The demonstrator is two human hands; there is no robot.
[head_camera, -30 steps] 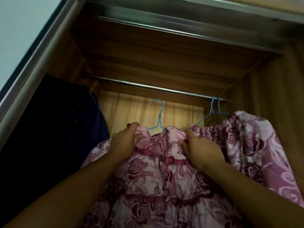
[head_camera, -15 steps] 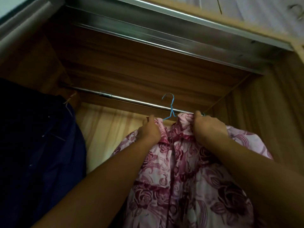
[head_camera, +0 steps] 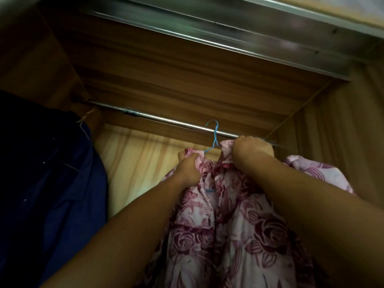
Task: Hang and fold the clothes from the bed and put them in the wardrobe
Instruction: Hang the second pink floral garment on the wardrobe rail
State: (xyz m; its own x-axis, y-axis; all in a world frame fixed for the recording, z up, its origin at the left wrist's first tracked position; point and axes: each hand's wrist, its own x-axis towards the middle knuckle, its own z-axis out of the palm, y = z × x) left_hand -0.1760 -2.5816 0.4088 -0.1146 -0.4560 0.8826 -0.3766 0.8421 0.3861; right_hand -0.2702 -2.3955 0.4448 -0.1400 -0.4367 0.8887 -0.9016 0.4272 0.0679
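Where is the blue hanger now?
In the head view, right of centre, the blue hanger sticks out of the pink floral garment, between the left hand and right hand gripping it, its hook across the metal rail.

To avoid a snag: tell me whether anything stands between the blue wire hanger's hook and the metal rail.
Nothing visible does. The blue wire hanger's hook is up at a bare stretch of the silver metal rail; the dark blue garment hangs well to the left, and more pink floral cloth lies to the right.
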